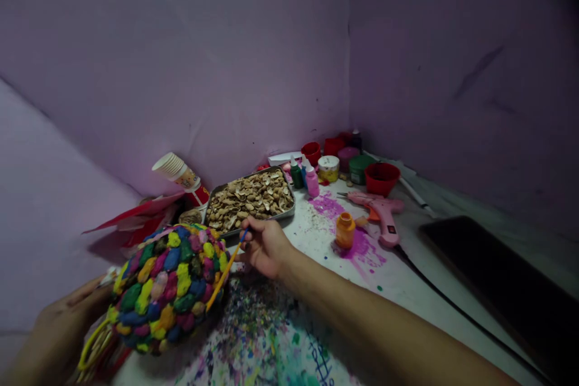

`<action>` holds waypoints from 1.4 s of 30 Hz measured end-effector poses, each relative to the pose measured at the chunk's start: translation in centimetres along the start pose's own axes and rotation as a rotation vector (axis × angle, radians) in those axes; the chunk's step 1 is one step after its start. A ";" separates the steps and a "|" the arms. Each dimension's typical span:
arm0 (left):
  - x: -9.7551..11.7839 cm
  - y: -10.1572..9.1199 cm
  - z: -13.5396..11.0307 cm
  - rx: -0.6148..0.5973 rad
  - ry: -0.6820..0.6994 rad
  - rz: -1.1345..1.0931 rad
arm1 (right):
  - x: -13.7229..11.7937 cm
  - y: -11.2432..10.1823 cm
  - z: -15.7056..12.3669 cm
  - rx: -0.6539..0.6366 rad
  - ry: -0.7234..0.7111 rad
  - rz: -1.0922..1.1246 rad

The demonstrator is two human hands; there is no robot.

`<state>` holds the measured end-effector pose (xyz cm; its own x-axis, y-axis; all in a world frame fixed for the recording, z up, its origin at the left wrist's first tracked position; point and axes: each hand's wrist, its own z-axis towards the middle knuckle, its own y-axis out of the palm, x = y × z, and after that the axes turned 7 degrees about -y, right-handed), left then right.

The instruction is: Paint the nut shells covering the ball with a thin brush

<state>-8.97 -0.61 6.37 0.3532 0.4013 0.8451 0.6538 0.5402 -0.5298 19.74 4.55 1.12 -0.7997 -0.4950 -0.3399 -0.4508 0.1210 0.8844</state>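
Note:
A rounded piece (169, 286) covered in painted peanut shells of many colours fills the lower left of the head view. My left hand (67, 319) grips it at its left side, with the fingertips partly hidden behind it. In my right hand (265, 247) is a thin paintbrush (228, 266), orange along its length and blue near the fingers, pinched between thumb and fingers. Its lower end meets the right side of the shell-covered piece. Yellow loops (93, 347) hang below that piece by my left wrist.
A metal tray (292, 211) of peanut shells lies behind my hands, with stacked paper cups (174, 172) to its left. An orange paint bottle (345, 230), pink glue gun (380, 211), red cup (382, 178), pink bottle (312, 182) and dark phone-like slab (497, 289) stand or lie rightward.

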 end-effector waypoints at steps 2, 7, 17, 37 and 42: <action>1.1 1.0 -1.6 -0.078 -0.134 -0.123 | -0.7 0.6 -0.9 -0.013 -0.043 -0.024; 1.0 2.4 -2.9 -0.300 -0.122 -0.265 | -3.1 2.0 -3.7 -0.046 -0.167 -0.094; 0.4 3.6 -3.5 -0.515 -0.033 -0.259 | -3.6 1.7 -6.0 -0.102 -0.302 -0.309; 1.9 0.8 -5.6 -0.356 0.365 -0.015 | -5.9 1.1 -6.0 -0.042 -0.785 -0.429; 1.8 1.1 -5.6 -0.355 0.355 -0.059 | -5.1 0.6 -5.0 0.043 -0.736 -0.432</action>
<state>-3.88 -3.43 7.73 0.4743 0.0677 0.8777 0.8449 0.2451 -0.4755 25.54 2.87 5.00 -0.6016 0.1780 -0.7787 -0.7781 0.0900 0.6217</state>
